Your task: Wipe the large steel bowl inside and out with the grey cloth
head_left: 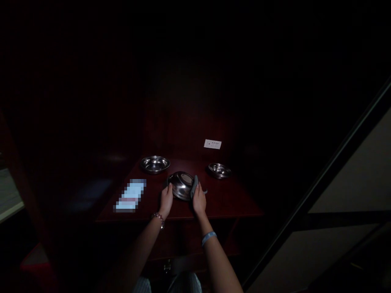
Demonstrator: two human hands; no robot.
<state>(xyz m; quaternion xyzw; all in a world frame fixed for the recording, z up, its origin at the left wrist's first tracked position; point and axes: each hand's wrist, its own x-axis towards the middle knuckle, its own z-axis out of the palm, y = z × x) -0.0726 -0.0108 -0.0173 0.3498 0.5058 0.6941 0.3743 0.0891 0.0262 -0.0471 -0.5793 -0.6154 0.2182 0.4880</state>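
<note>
A shiny metal bowl (181, 188), its underside facing up toward me, is held between my two hands over the dark red table (214, 207). My left hand (166, 200) grips the bowl's left edge, with a beaded bracelet on that wrist. On the other side, my right hand (199, 199) presses a grey cloth (194, 185) against the right edge of the bowl. The fingers of both hands are partly hidden behind the bowl and cloth. A blue band circles my right wrist.
A wide metal bowl (155, 164) stands at the back left, and smaller metal bowls (219, 171), seemingly stacked, at the back right. A blurred bright rectangle (130, 196) lies on the left. A white socket plate (212, 144) is on the dark back wall.
</note>
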